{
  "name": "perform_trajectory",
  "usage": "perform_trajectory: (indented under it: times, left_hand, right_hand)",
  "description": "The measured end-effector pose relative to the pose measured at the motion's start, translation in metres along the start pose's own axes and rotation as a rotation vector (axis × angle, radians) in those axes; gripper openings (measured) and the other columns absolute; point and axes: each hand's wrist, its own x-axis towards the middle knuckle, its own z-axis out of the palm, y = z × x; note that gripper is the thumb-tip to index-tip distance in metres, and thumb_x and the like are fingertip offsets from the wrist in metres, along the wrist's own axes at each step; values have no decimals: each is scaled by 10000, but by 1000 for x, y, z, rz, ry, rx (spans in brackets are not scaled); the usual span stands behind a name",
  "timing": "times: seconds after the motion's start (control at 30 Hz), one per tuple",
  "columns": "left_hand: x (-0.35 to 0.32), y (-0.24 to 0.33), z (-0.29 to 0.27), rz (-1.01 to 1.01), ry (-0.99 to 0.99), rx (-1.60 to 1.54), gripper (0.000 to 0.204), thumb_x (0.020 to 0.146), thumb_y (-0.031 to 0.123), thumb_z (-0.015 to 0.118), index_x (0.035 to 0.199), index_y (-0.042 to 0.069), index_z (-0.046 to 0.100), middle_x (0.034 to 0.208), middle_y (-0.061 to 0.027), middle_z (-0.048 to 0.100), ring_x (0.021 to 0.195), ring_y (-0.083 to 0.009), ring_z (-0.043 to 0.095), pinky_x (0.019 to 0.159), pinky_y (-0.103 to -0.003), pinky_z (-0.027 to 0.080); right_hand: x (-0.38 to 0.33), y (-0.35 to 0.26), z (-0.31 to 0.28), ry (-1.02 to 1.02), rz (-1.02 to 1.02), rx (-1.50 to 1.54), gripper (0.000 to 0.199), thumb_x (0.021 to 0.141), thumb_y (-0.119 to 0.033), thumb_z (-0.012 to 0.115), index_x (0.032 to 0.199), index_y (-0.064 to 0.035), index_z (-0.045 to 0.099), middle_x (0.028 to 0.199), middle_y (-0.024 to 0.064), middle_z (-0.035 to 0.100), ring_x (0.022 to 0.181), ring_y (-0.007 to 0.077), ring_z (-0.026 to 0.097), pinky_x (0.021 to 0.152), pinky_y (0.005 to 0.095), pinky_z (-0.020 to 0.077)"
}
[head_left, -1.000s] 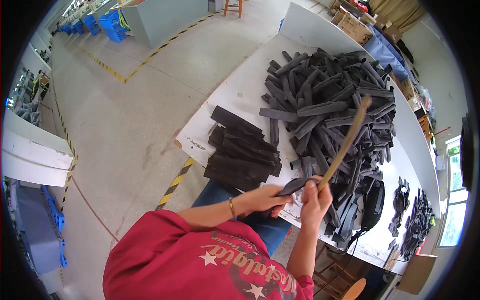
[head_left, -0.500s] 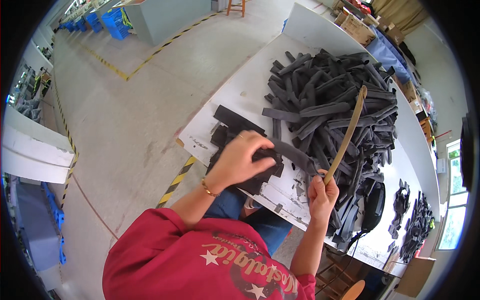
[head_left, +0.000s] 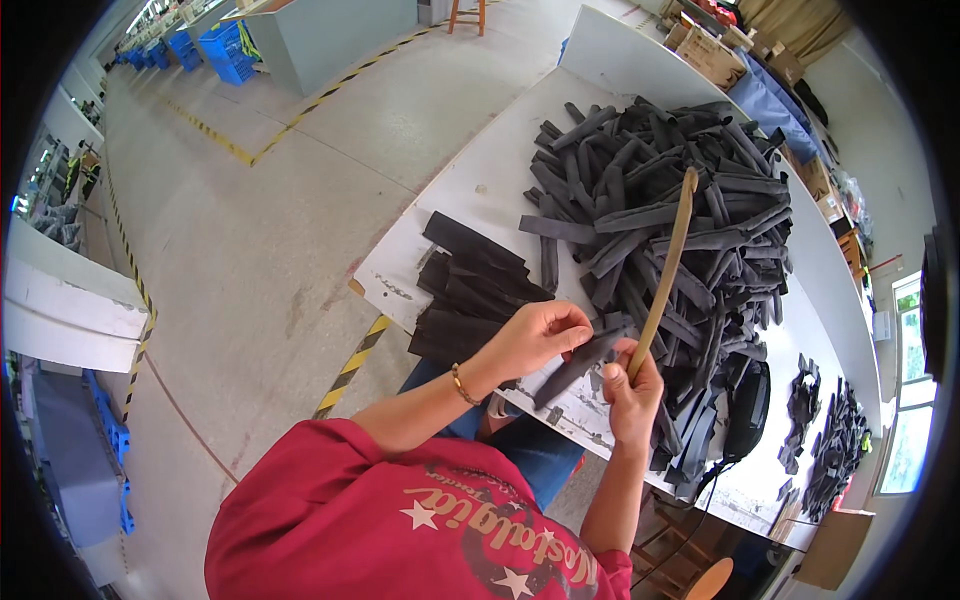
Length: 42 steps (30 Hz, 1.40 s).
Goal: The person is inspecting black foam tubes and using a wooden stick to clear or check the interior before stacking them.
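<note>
My right hand [head_left: 632,388] is closed around the lower end of a curved, light wooden stick [head_left: 668,275], which points up and away over the heap. A dark grey fabric strip [head_left: 578,372] slants between my hands, its free end toward the table's front edge. The fingers of my left hand [head_left: 540,338] are curled in a pinch at the strip, near the right hand. To the left, flat black fabric pieces [head_left: 470,285] lie overlapping in a stack. Beyond the stick rises a large heap of dark grey fabric tubes [head_left: 640,165].
The white table [head_left: 470,190] has a raised panel [head_left: 640,55] along its far side. A black pouch-like item [head_left: 748,412] with a cord lies at the right, beside loose strips. Smaller dark piles [head_left: 838,450] sit farther right. A wooden stool [head_left: 712,580] stands below the table.
My left hand has moved right, from above the black stack to beside my right hand. The strip now slants toward the table's front edge. The stick has shifted left.
</note>
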Motion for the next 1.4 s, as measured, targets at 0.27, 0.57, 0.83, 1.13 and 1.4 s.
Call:
perform_trajectory:
  times: [0.27,0.57,0.83,1.13,1.4]
  left_hand:
    - [-2,-21,13,94,169,-135,166,941,178,566,978,16,549,775,18,516,620,-38,450,554,-197,405]
    - [24,-34,-21,-48,435,-533,321,957,281,511,722,68,563,752,-10,585,694,-78,513,604,-216,394]
    - [-13,-24,-70,240,334,626,197,821,186,681,723,25,625,701,-38,587,657,-162,562,619,-288,445]
    - [-7,-81,-60,403,31,1118,150,710,114,724,821,76,630,841,-42,535,847,-238,510,768,-323,453]
    - [-4,-63,-59,444,42,987,59,746,92,698,768,73,647,831,-38,537,824,-227,487,763,-317,437]
  right_hand:
    - [-5,33,12,51,55,133,76,900,-92,622,900,-28,580,591,-60,432,459,19,330,413,194,227]
    - [-2,32,14,41,93,24,82,889,-86,626,890,-4,631,619,-70,473,498,5,368,443,188,263]
    - [84,-3,-54,462,-202,-474,284,988,-199,487,1191,1,492,807,25,509,690,103,472,632,225,405]
    - [-16,20,-80,47,-166,-806,136,922,-58,513,1024,-21,593,723,63,480,679,172,483,640,286,395]
    - [-57,1,-119,-94,-176,-1161,142,804,-47,616,936,-38,669,758,102,571,779,284,540,764,376,401]
